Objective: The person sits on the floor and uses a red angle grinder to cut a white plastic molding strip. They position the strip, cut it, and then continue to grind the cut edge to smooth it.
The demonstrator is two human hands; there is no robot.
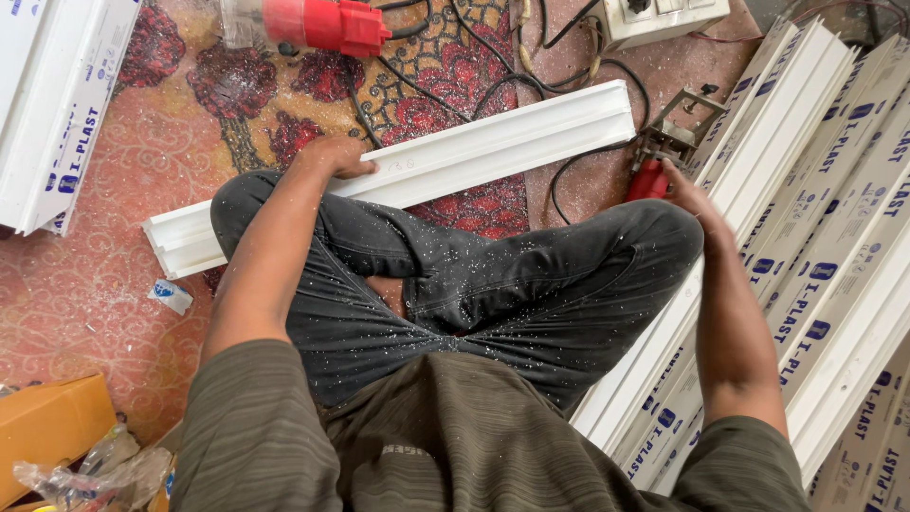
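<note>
I sit cross-legged on a patterned red carpet (104,237). A long white plastic profile (493,147) lies across the floor in front of my knees, slanting up to the right. My left hand (334,155) rests fist-like on top of this profile near its middle, pressing it down. My right hand (684,188) reaches past my right knee and grips the red handle of a small power tool (664,152) with a metal base, standing beside the profile's right end.
Several white profiles with blue-printed film (815,209) are stacked at the right. More profiles (52,104) lie at the top left. A red power tool (322,24), black cables (493,66) and a white socket box (664,17) sit at the top. An orange box (47,427) is bottom left.
</note>
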